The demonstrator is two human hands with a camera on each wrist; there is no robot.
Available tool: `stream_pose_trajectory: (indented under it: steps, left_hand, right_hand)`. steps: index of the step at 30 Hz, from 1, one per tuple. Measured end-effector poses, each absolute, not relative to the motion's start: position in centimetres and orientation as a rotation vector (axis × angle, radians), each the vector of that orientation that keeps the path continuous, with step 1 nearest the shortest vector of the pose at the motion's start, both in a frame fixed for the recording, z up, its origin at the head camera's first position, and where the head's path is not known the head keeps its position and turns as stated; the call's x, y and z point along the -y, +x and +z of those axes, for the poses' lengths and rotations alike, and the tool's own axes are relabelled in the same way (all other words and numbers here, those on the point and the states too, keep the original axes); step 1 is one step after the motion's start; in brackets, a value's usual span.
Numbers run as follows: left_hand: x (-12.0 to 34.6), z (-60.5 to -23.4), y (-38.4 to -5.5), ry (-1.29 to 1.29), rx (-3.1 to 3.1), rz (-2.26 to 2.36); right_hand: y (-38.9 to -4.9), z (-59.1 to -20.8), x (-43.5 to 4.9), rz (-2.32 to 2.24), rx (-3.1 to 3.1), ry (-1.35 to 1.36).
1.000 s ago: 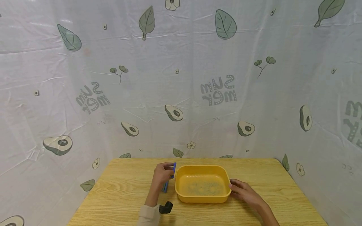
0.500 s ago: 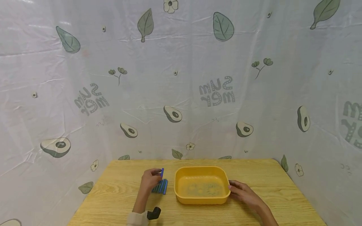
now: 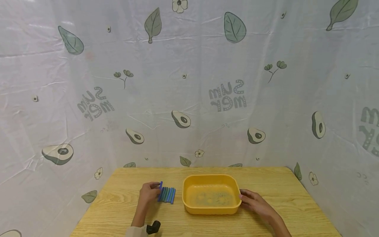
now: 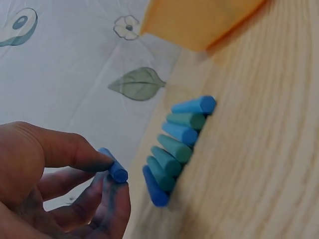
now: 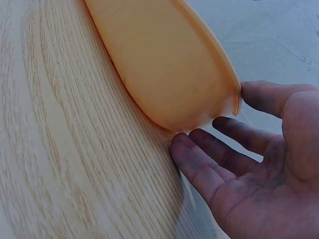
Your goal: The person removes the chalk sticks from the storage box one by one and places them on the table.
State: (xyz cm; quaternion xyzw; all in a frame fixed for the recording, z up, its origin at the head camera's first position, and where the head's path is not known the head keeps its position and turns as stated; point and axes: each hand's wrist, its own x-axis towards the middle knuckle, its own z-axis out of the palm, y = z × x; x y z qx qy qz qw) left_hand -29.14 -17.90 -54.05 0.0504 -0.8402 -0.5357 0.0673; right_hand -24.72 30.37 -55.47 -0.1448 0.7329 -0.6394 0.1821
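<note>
My left hand (image 3: 148, 193) pinches a blue chalk stick (image 4: 118, 173) between thumb and fingers, at the left end of a row of chalks (image 3: 169, 195). Several sticks in blues and greens lie side by side in that row. In the left wrist view the pinched chalk is apart from the darker blue end chalk (image 4: 156, 189). A yellow plastic basin (image 3: 213, 210) stands to the right of the row. My right hand (image 3: 257, 203) holds its right end: the thumb meets the rim and the fingertips touch the outer wall, as the right wrist view shows. Fingers of both hands bear dark smudges.
Bluish-green marks cover the basin floor. Everything stands on a wood-grain table (image 3: 124, 197). A pale printed curtain (image 3: 160, 131) hangs behind the table and along both sides. A black wrist mount (image 3: 154, 227) sits at my left sleeve.
My left hand has moved left and down from beside the basin to the row's left end, carrying the blue chalk. More of the row now shows. The right hand has kept its place.
</note>
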Motion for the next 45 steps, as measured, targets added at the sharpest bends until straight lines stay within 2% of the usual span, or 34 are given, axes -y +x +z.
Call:
stream_pose_trajectory:
  steps: [10,20,45]
  left_hand:
    - [18.7,-56.3,-29.1,0.151,2.593,-1.475]
    - [18.8,-56.1,-29.7,0.143,2.596,-1.384]
    - [18.6,-55.6,-28.8,0.174,2.662,-1.217]
  right_hand:
    - [-25.0,-55.7,-30.5,-1.809,-2.039,-0.429]
    - [-25.0,-55.7,-30.5,-1.816,-2.056,-0.42]
    - [-25.0,-55.5,-30.6,-1.799,-2.065,-0.444]
